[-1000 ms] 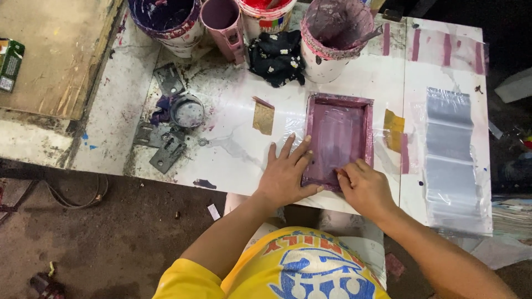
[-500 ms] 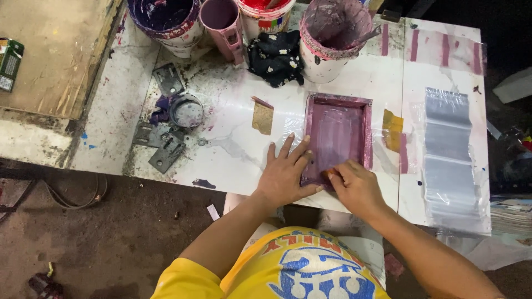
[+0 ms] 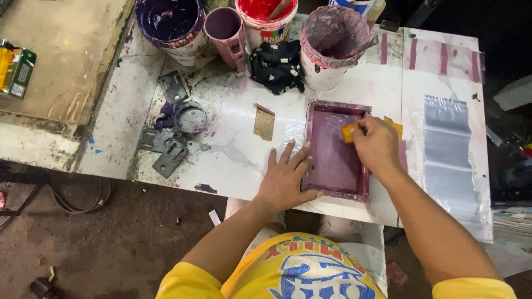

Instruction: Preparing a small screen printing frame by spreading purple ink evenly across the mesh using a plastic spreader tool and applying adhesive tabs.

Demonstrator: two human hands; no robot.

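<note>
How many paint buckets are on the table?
4 at the back edge: a purple bucket on the left, a small pink cup, a red bucket, and a mauve bucket beside the black cloth. More may sit beyond the frame.

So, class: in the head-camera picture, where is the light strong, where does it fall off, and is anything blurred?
Head view: bright light falls on the white table, with glare on the clear plastic sheet; the floor and right edge go dark; the left hand, right hand and purple frame are sharp, without noticeable blur.
</note>
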